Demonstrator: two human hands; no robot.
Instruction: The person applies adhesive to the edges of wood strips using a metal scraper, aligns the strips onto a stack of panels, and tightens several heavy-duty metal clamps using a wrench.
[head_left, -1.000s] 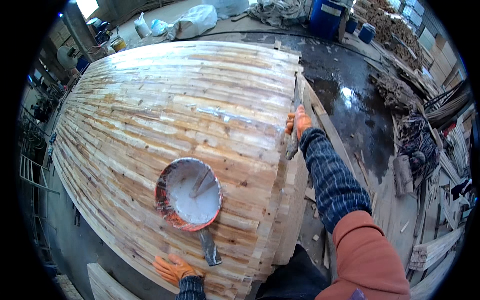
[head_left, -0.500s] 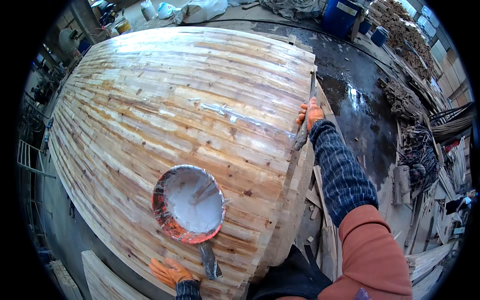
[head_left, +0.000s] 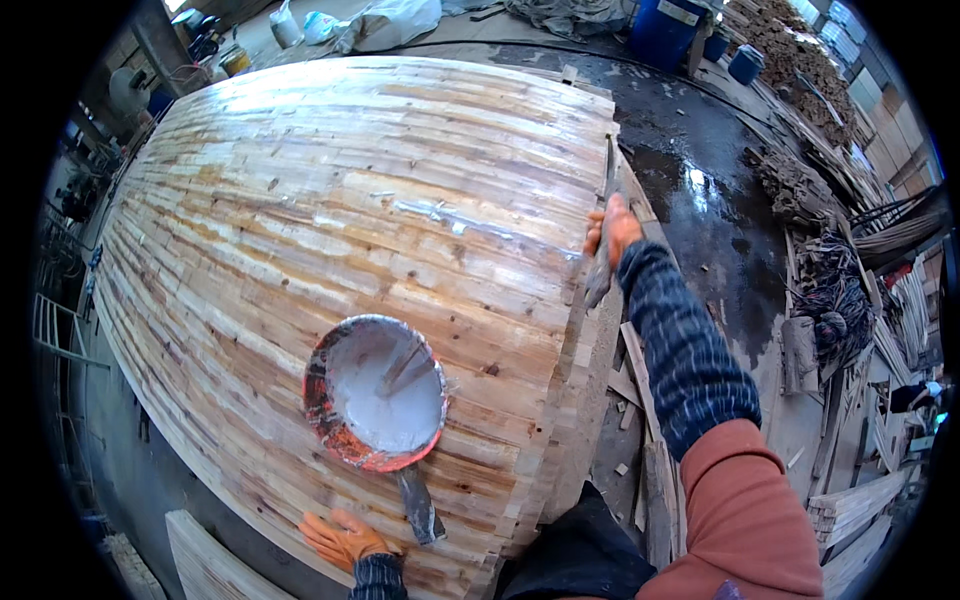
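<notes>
A large panel of narrow wooden strips [head_left: 270,235], streaked with something white and wet, spreads out before me. My left hand [head_left: 343,537], in an orange glove, lies on its near edge with fingers stretched. Beyond that hand rests a round red-orange pan [head_left: 374,463], its rim crusted white. White paste [head_left: 395,400] fills it, with a stick-like thing dipped in. A grey handle-like piece [head_left: 420,507] juts from the pan's near side. At the panel's right edge my right hand [head_left: 617,230], also gloved, is closed around a long tool with a rough grey handle [head_left: 598,283] and narrow far end.
Wet dark floor [head_left: 690,215] runs along the right side. Wood scraps, a bundle of cords [head_left: 832,290] and stacked boards [head_left: 855,505] lie farther right. Blue barrels [head_left: 664,30] and pale sacks [head_left: 390,22] stand at the back. Another board [head_left: 205,560] leans near my lower left.
The view has shifted slightly, so the pan sits a little higher in it. My right hand stays at the panel's edge with the tool; its wrist looks slightly turned. The left hand remains put.
</notes>
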